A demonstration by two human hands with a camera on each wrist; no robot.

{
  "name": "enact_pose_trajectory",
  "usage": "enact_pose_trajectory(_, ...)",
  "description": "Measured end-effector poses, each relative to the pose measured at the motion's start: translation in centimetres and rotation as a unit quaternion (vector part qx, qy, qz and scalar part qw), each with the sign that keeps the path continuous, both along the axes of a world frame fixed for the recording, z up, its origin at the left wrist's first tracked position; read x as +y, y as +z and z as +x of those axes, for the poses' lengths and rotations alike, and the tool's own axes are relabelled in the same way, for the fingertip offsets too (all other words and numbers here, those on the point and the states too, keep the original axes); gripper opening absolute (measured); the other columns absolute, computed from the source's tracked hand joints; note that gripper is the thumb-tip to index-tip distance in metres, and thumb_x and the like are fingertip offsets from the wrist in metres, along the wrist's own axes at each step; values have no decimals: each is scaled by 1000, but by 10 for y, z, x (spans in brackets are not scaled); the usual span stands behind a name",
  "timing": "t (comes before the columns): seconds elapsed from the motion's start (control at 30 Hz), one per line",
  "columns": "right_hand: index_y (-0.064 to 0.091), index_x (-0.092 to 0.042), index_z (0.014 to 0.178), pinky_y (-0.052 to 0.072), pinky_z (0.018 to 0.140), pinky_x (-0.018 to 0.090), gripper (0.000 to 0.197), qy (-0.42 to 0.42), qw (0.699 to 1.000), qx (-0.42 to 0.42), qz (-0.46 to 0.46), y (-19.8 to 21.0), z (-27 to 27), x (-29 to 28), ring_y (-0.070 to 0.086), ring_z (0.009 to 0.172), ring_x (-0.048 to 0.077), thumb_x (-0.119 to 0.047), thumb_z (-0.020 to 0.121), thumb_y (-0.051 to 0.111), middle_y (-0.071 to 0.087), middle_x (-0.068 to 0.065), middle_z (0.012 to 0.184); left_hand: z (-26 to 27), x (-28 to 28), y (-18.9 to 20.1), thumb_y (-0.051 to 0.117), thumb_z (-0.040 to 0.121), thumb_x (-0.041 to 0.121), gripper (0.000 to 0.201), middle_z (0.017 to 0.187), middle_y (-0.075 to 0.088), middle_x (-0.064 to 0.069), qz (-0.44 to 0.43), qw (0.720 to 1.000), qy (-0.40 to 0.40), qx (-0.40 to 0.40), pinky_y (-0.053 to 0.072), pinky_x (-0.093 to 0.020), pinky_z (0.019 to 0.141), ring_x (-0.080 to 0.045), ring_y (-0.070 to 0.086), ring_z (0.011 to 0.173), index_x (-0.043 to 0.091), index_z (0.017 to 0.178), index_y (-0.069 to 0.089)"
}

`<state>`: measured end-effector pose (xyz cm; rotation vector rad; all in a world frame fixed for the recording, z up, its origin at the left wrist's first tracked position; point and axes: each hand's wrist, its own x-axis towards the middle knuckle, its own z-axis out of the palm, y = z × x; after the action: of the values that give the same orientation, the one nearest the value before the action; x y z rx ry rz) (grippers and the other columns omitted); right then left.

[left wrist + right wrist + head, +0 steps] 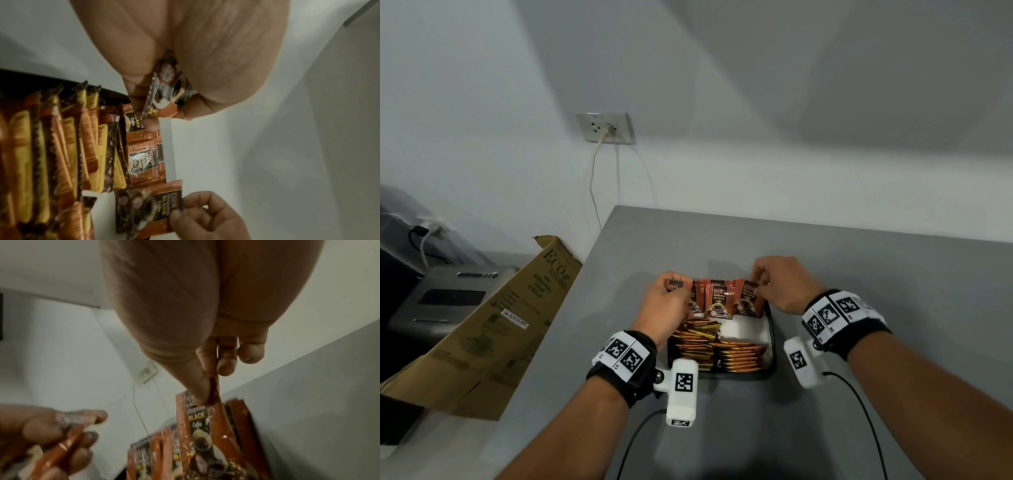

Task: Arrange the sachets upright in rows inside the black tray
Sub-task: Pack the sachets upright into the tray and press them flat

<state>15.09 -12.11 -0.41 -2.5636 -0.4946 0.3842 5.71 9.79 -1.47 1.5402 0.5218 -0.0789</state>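
- The black tray (772, 346) sits on the grey table (893, 274), directly in front of the person and between both forearms; its long axis runs away from the person.
- Rows of sachets (719, 356) already fill the near part of the tray, packed on edge, while a far row (717, 301) stands upright with printed faces toward the person.
- The right hand (777, 281) pinches the top edge of 1 upright sachet (750, 299) at the right end of that far row; in the right wrist view, thumb and forefinger are clamped on its upper seal (212, 392), with the other fingers (251, 352) curled clear.
- That sachet hangs straight below the right fingertips, long axis vertical, its face toward the person, beside the tray's right wall.
- The left hand (671, 301) grips another sachet (164, 91) at the left end of the same row, thumb and fingers curled round it.
- A bare white patch of tray floor (746, 330) lies just nearer than the right-hand sachet, between the far row and the packed rows.
- Judgement: the right hand is nearer that gap, so settling its sachet calls for a short pull toward the person and a straight lowering.
- Both wrists are raised above the tray, fingers pointing down and forward.
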Motion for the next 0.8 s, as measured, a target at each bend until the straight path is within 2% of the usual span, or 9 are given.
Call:
enact_pose_trajectory(0.07,64,-22,91,50,72,27,14,19,998,6,-52,-8,-3,1,63,85,15,-9,87,69,65,-5,90,-1,4,0,46,81,-8,26,83,65,-12,-14,1000,2,5,51,-41,72,-29,62,75,10,95,60)
enact_pose_trajectory(0.13,66,-19,96,50,73,28,12,29,996,9,-80,-16,-5,3,62,87,17,-10,88,68,62,-4,93,-2,4,0,46,81,-9,28,82,65,-11,-6,1000,0,4,51,-45,74,-28,62,75,9,95,61)
enact_pose_trajectory(0.27,62,-24,89,58,80,40,14,18,997,-9,-80,-26,-4,6,63,88,21,-10,87,65,66,1,96,-5,5,-2,48,85,-6,27,88,69,-12,23,1000,-8,3,56,-49,79,-27,66,79,12,97,64)
enact_pose_trajectory(0.33,63,-21,89,57,81,41,11,13,997,-22,-78,-28,-5,7,62,89,22,-10,89,64,65,3,98,-6,6,-4,52,84,-4,25,91,71,-13,28,1000,-8,6,57,-52,80,-28,68,81,13,97,65)
enact_pose_trajectory(0.53,64,-15,89,52,82,36,7,6,996,-51,-71,-32,-4,5,58,94,23,-9,89,61,60,3,97,-9,4,-4,63,81,-4,24,88,69,-8,47,998,-26,9,59,-43,75,-23,70,78,12,99,63)
enact_pose_trajectory(0.67,64,-20,91,42,75,21,6,-3,996,-88,17,-15,-10,8,55,89,12,-22,89,69,56,-5,95,-10,-1,-3,72,74,-5,31,87,73,-8,86,995,-55,-16,58,-48,76,-24,69,75,13,97,61)
enact_pose_trajectory(0.73,66,-22,98,45,69,17,14,20,994,-36,99,7,-20,19,58,82,5,-28,87,72,63,-9,93,-8,-8,-1,75,74,-8,35,91,75,-12,87,993,-74,-32,57,-46,74,-25,70,75,12,97,60)
enact_pose_trajectory(0.8,70,-24,103,54,70,20,20,60,989,29,134,23,-29,32,64,77,3,-27,83,76,70,-10,87,-6,-15,0,74,74,-13,37,92,74,-18,74,993,-80,-42,57,-41,72,-28,70,74,11,97,58)
